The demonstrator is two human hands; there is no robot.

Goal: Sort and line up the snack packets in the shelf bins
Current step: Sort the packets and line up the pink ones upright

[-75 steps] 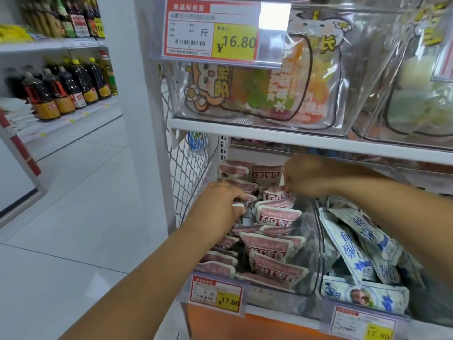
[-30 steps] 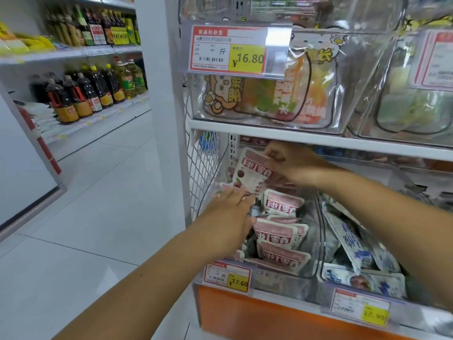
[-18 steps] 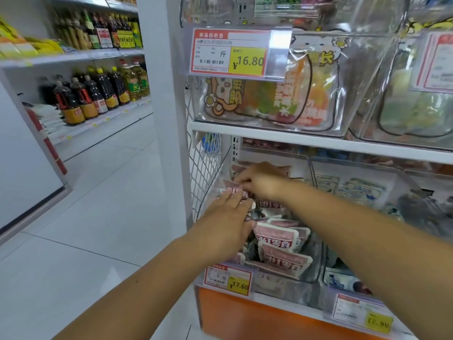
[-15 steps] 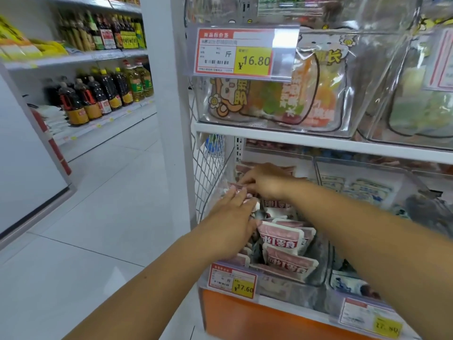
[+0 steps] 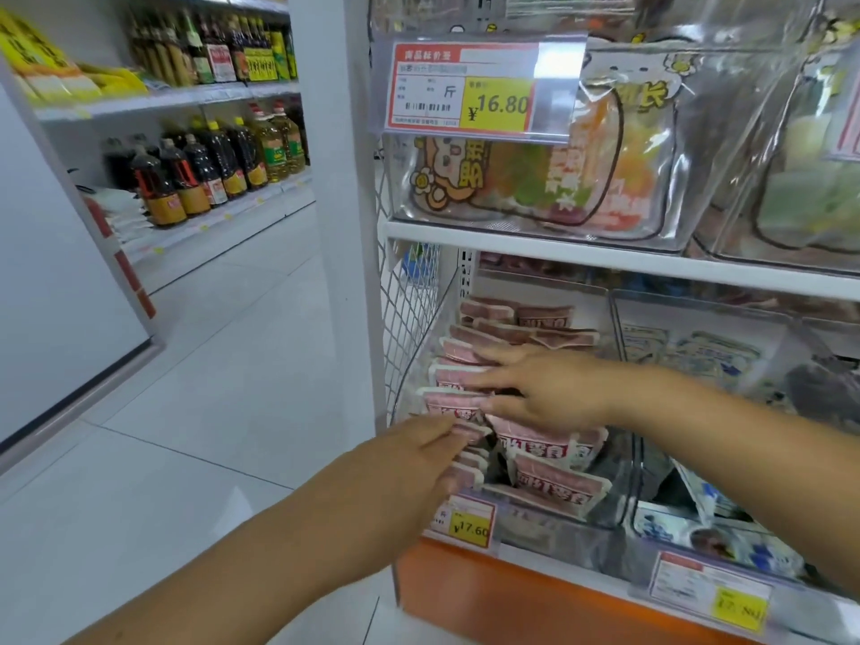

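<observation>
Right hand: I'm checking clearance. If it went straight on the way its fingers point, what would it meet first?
The right hand points left, its fingers over the stacked pink packets; those come first. Beyond them probably the wire mesh side panel, though depth is unclear.

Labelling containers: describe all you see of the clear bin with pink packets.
The clear bin looks like glossy transparent plastic with a curved front wall. It sits leftmost on the lower shelf, beside the wire mesh. A 17.60 price tag hangs at its front. Pink packets fill it. The left hand and right hand reach in, touching packets.
</observation>
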